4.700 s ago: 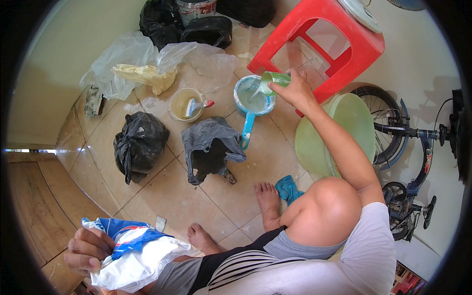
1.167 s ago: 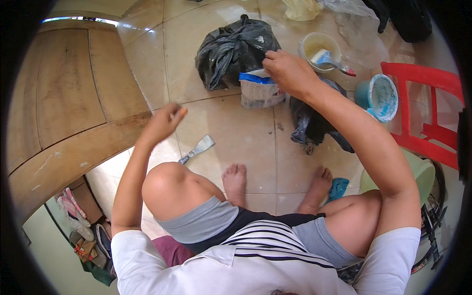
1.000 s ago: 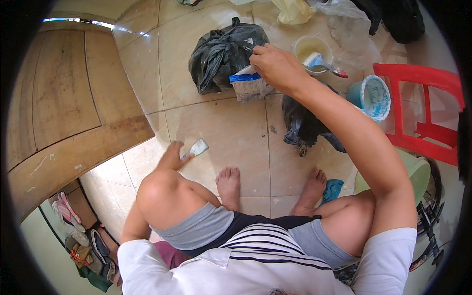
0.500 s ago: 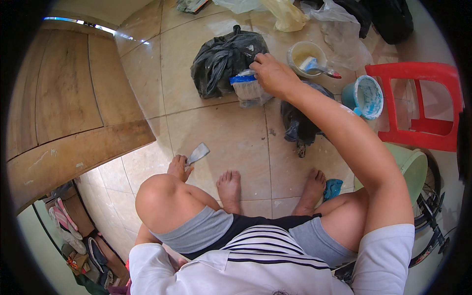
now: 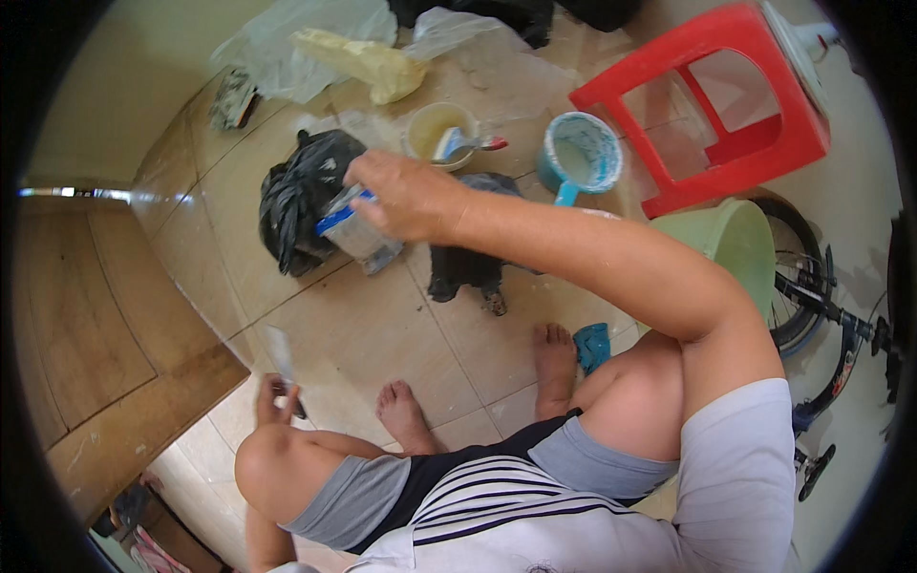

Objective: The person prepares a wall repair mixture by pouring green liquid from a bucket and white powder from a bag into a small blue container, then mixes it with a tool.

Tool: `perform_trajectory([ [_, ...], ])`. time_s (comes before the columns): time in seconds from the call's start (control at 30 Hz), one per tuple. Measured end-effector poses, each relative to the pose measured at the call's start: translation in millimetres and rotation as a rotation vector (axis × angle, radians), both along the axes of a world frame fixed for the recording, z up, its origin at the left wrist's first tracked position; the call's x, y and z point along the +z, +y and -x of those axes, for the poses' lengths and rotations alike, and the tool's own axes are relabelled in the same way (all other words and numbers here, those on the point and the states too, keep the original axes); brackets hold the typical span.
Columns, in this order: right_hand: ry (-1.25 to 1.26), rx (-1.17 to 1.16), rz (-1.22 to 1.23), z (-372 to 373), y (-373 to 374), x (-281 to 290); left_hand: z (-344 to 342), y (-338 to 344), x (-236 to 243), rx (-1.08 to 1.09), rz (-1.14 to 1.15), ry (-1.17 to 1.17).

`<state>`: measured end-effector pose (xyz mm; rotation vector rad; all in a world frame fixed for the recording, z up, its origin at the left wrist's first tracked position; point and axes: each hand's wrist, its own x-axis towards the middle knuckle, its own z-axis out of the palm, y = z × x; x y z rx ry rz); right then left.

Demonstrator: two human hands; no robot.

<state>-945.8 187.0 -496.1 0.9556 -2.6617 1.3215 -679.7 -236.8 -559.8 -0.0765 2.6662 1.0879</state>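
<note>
My right hand (image 5: 406, 196) is closed at the top of a clear plastic bag (image 5: 361, 241) with a blue band, right beside a knotted black plastic bag (image 5: 301, 205). What its fingertips pinch is partly hidden. Low on the left, past my knee, my left hand (image 5: 271, 399) grips a putty knife (image 5: 280, 351), its pale blade pointing away from me. Under my right wrist lies a second black bag (image 5: 463, 267). Just beyond that wrist stands a cream tub (image 5: 417, 134) with a paintbrush (image 5: 458, 143) resting across it.
A blue dipper (image 5: 551, 164) smeared with white stands near a red plastic stool (image 5: 659, 53). A green bucket (image 5: 735, 253) and a bicycle (image 5: 812, 315) are at my right. A wooden door (image 5: 105, 315) stands left. Crumpled plastic sheets (image 5: 296, 48) lie at the back.
The view has swung, so the floor things sit farther left and lower. The putty knife in my left hand has turned to point more straight ahead. My right hand stays at the clear bag.
</note>
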Motion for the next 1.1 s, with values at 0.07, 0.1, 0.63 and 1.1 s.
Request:
perform_trajectory([
  [0.07, -0.188, 0.046, 0.102, -18.4, 2.0, 34.7, 58.4, 0.4, 47.3, 0.055, -0.117, 0.036],
  [0.1, -0.203, 0.069, 0.142, -29.3, 7.0, 44.4, 98.6, 34.4, 83.3, 0.074, -0.247, 0.068],
  [0.63, -0.115, -0.462, 0.307, -34.9, 110.2, 144.4, 217.9, 354.4, 224.7, 0.065, -0.646, 0.159],
  [1.1, -0.408, -0.415, -0.761, -1.1, 295.0, 120.5, 161.0, 283.4, 199.1, -0.480, -0.031, -0.031],
])
